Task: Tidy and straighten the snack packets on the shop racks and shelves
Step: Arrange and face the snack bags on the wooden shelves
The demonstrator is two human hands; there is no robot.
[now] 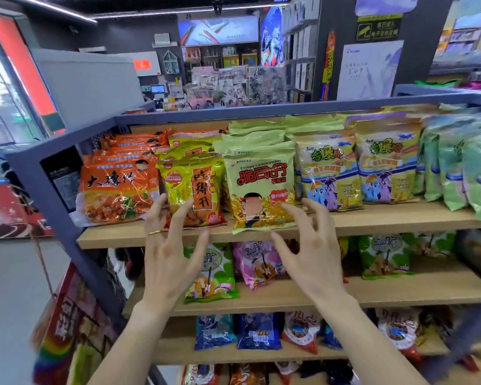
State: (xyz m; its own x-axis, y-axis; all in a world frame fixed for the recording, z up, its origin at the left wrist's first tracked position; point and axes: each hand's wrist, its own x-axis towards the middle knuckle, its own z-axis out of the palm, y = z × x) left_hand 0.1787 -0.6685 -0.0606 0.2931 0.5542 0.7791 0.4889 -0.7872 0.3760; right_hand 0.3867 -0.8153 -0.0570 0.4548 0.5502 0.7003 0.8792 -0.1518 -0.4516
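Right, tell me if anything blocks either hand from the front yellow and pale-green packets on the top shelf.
Nothing visible does. The left hand reaches toward the yellow packet, the right hand toward the pale-green Crispy commander packet. Both packets stand at the shelf's front edge, with only open air before them.

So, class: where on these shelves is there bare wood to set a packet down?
Free: second shelf right of the green packet; top shelf's front lip under the orange packet. Crowded: the top shelf's rows behind.
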